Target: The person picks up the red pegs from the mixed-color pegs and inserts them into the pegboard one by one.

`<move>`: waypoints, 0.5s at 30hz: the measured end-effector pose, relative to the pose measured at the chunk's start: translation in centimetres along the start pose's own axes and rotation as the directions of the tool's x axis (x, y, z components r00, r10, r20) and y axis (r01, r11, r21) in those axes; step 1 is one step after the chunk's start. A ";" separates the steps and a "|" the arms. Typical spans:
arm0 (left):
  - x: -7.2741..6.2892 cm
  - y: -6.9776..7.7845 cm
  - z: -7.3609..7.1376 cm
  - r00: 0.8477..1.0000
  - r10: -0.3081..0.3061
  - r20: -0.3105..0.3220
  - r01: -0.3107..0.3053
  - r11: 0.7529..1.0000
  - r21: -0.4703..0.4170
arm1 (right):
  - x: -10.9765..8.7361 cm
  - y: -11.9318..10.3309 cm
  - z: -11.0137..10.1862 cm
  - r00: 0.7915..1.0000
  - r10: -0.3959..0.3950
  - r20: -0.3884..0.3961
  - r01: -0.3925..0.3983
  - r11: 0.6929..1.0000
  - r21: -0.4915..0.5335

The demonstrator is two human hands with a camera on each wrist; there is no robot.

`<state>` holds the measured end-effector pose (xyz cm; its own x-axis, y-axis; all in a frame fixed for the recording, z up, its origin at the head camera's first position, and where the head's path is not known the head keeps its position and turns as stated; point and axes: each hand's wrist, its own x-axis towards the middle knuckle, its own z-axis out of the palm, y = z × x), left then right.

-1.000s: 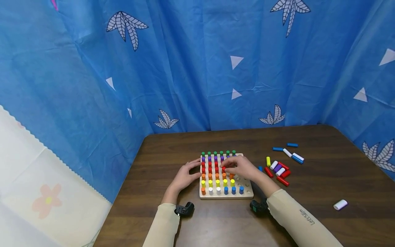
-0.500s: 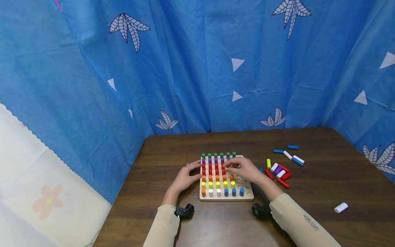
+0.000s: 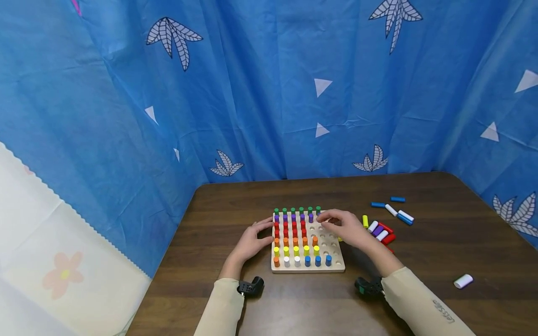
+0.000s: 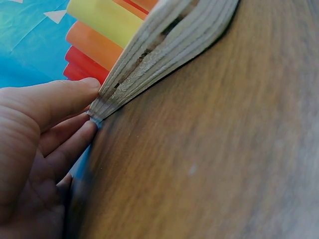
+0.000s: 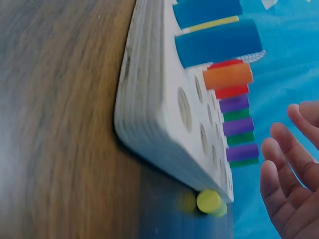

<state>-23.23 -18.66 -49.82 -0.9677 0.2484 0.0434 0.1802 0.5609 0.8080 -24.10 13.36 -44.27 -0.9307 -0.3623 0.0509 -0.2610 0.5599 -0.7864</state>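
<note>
A light wooden pegboard (image 3: 334, 267) stands on the table with rows of coloured pegs upright in its holes. My left hand (image 3: 251, 240) rests against the board's left edge; in the left wrist view its thumb (image 4: 75, 94) touches that edge, fingers reaching toward the far corner. Over the board's right side hovers my right hand (image 3: 346, 227), nothing between its loosely bent fingers (image 5: 286, 149). Close by stand a purple peg (image 3: 311, 218) and two rows of four-colour-matched red pegs (image 3: 294, 233). Bare holes (image 5: 184, 108) show along the right side.
Loose pegs lie right of the board: yellow (image 3: 365, 221), purple (image 3: 377, 231), white (image 3: 391, 210), red (image 3: 389, 239) and blue (image 3: 404, 219). A yellow peg (image 5: 209, 200) lies against the board's right edge. One white peg (image 3: 463, 281) lies apart, nearer the front.
My right hand has let go of a red peg in the fourth column and moved right, uncovering holes and the fifth purple peg. My left hand has stayed at the board's edge.
</note>
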 end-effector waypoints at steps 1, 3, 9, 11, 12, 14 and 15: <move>0.0 0.0 0.0 1.000 0.000 0.000 0.000 1.000 0.001 | -0.1 0.1 -0.2 1.000 -0.001 -0.005 0.000 1.000 -0.005; 0.0 0.0 0.0 1.000 0.003 -0.001 -0.003 1.000 0.002 | -0.3 0.2 -0.7 1.000 -0.008 -0.015 0.007 1.000 -0.012; 0.0 0.0 0.0 1.000 0.007 -0.003 -0.007 1.000 0.002 | -1.0 0.7 -1.7 0.999 -0.031 -0.038 0.030 0.999 -0.018; -0.1 0.1 0.1 1.000 0.004 -0.002 -0.004 1.000 0.000 | -1.3 0.9 -2.1 0.998 -0.031 -0.049 0.030 0.999 -0.020; -0.1 0.0 0.1 1.000 0.003 -0.002 -0.003 1.000 -0.001 | -1.4 1.0 -2.2 0.998 -0.032 -0.055 0.031 0.999 -0.023; -0.1 0.0 0.1 1.000 0.006 -0.002 -0.006 1.000 0.002 | -1.8 1.1 -2.6 0.997 -0.037 -0.073 0.035 0.999 -0.024; -0.1 0.0 0.1 1.000 0.001 -0.001 -0.001 1.000 0.003 | -2.0 1.2 -2.8 0.996 -0.042 -0.081 0.040 0.999 -0.029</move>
<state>-23.07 -18.62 -49.91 -0.9676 0.2482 0.0453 0.1822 0.5633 0.8059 -23.28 16.83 -43.64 -0.9366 -0.3240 0.1335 -0.3051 0.5664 -0.7656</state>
